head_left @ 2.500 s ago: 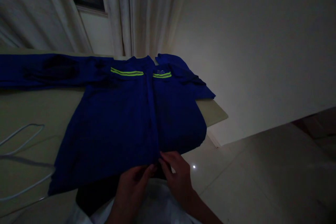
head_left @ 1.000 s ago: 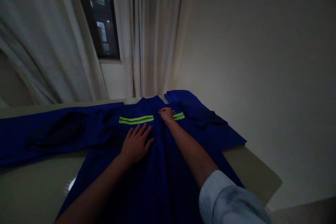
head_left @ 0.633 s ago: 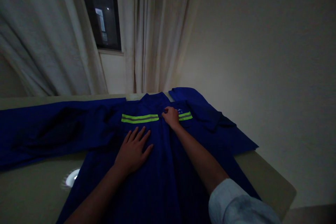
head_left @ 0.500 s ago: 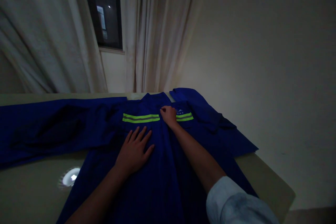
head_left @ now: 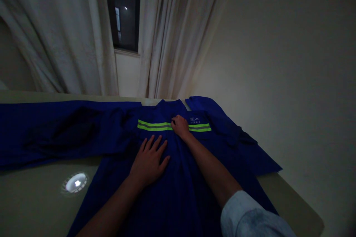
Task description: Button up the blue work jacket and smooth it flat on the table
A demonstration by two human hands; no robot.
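Note:
A dark blue work jacket [head_left: 172, 200] lies spread out, front side up, with its collar at the far end. Across its chest runs a yellow-green and grey reflective strip [head_left: 155, 125], and a small pale print [head_left: 195, 120] sits above the strip on the right. My left hand [head_left: 150, 161] rests flat on the jacket just below the strip, fingers spread. At the centre front, my right hand [head_left: 180, 126] is closed in a pinch on the jacket's front edge, level with the strip. The pinched bit is mostly hidden by the fingers.
The jacket lies on a pale greenish table [head_left: 36, 200], which mirrors a round light [head_left: 76, 183]. One sleeve [head_left: 63, 129] stretches out to the left; the other sleeve [head_left: 258, 155] angles down to the right. Behind are curtains [head_left: 178, 37], a dark window [head_left: 125, 14] and a wall [head_left: 292, 81].
My right hand has come slightly down the front of the jacket, uncovering more of the print. The left hand stays flat. The whole view has shifted a little.

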